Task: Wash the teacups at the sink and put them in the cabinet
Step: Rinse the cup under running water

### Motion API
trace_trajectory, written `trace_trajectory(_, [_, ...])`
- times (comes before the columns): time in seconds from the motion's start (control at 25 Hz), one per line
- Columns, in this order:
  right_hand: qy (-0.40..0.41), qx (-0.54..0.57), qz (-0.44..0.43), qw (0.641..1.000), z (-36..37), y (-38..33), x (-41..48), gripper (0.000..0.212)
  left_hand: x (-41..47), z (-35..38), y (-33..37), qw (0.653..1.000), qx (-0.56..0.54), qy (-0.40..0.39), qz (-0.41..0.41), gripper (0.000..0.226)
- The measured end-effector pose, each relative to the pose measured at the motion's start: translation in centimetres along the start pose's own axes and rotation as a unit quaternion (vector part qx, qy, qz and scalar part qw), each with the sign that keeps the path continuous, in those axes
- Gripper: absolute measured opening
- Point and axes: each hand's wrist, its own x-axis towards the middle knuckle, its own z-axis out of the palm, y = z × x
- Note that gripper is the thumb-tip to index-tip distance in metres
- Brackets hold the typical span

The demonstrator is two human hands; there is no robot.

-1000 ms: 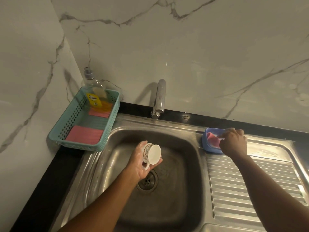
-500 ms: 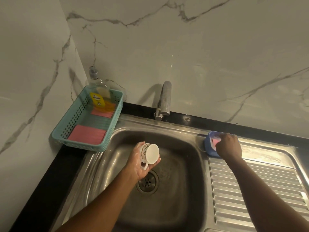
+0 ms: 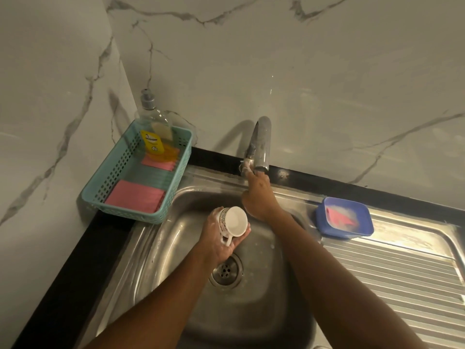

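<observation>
A white teacup [image 3: 232, 221] with a patterned outside lies on its side in my left hand [image 3: 217, 241], which grips it above the steel sink [image 3: 251, 313], over the drain [image 3: 226, 269]. The cup's mouth faces right and up, its handle points down, and suds cling to my fingers. My right hand [image 3: 259, 197] reaches up to the chrome tap [image 3: 262, 144], its soapy fingertips pinching the small tap handle [image 3: 247, 159] at the tap's left side. No water runs from the spout.
A blue dish [image 3: 324, 230] holding a pink sponge [image 3: 341, 219] and foam sits on the ribbed drainboard [image 3: 390, 273] at the right. Left of the sink, a teal basket [image 3: 100, 192] holds a dish soap bottle [image 3: 153, 124] and pink cloths [image 3: 134, 196]. Marble walls close off the back and left.
My right hand left the sponge in the blue dish and moved left to the tap handle. The left hand still holds the cup over the drain.
</observation>
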Motion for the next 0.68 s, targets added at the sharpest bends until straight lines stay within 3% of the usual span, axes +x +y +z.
trace_trajectory(0.12, [0.073,0.019,0.003,0.997,-0.1,0.6,0.6,0.06,0.2,-0.5,0.1,1.0,0.0,-0.005,-0.002,0.037])
trace_trajectory(0.16, [0.107,0.094,0.054,0.988,0.5,0.9,0.2,0.046,0.3,-0.6,0.0,1.0,0.003,-0.005,-0.002,0.036])
trace_trajectory(0.2, [0.105,0.244,0.132,0.955,1.2,0.9,-0.4,0.031,0.4,-0.7,-0.1,1.0,0.008,-0.004,0.0,0.035])
trace_trajectory(0.24, [0.052,0.444,0.221,0.867,1.9,0.6,-1.1,0.021,0.4,-0.8,-0.2,1.0,0.016,0.003,0.005,0.033])
trace_trajectory(0.28, [-0.022,0.623,0.274,0.732,2.9,0.6,-1.8,0.021,0.5,-1.0,-0.3,1.0,0.027,0.013,0.009,0.031])
trace_trajectory(0.32, [-0.057,0.73,0.301,0.611,4.0,0.9,-2.2,0.024,0.5,-1.4,-0.4,0.999,0.033,0.023,0.01,0.031])
trace_trajectory(0.36, [-0.056,0.77,0.32,0.549,4.9,1.3,-2.1,0.025,0.6,-2.1,-0.5,0.999,0.031,0.033,0.006,0.032])
trace_trajectory(0.4, [-0.053,0.778,0.34,0.526,5.7,1.3,-1.9,0.025,0.6,-2.9,-0.6,0.999,0.019,0.04,0.0,0.035])
trace_trajectory(0.48, [-0.06,0.757,0.359,0.542,6.8,1.3,-1.2,0.023,0.8,-4.5,-0.8,0.999,-0.006,0.048,-0.013,0.039])
trace_trajectory(0.56, [-0.1,0.705,0.359,0.604,7.7,1.3,-0.4,0.023,1.0,-5.7,-0.8,0.998,-0.022,0.05,-0.015,0.039])
trace_trajectory(0.68, [-0.159,0.621,0.386,0.664,8.1,1.5,1.3,0.027,1.7,-6.6,-0.9,0.998,-0.034,0.054,-0.007,0.04])
